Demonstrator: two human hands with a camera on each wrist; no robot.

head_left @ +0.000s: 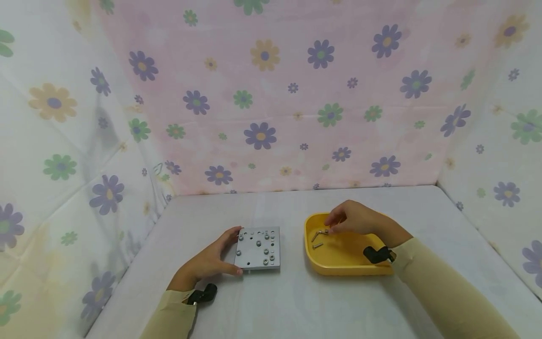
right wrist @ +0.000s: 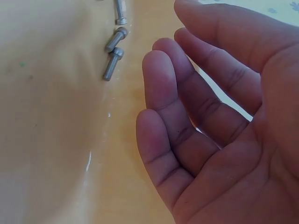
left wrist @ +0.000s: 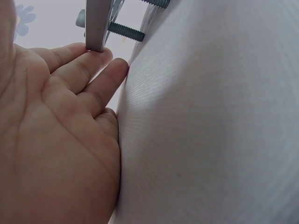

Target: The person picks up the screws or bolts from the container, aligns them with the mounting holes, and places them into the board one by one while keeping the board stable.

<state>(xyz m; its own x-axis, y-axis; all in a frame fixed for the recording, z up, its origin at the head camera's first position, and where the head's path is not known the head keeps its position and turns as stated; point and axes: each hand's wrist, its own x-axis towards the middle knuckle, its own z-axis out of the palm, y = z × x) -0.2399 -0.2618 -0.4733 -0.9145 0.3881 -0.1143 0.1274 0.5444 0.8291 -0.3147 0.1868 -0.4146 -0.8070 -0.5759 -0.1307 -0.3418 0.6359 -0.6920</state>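
A square silver metal plate with several socket-head screws in its holes lies on the table. My left hand holds it at the left side, thumb at the near corner and fingers at the far one. In the left wrist view the fingertips touch the plate's edge, and a threaded screw shank sticks out beneath it. My right hand is over the yellow tray, fingers loosely bent and thumb apart, nothing between them. Several loose screws lie in the tray beside its fingertips.
The tray stands right of the plate on a white-covered table. Flower-patterned cloth hangs at the back and on both sides. A black wrist device on the right arm is over the tray's near part.
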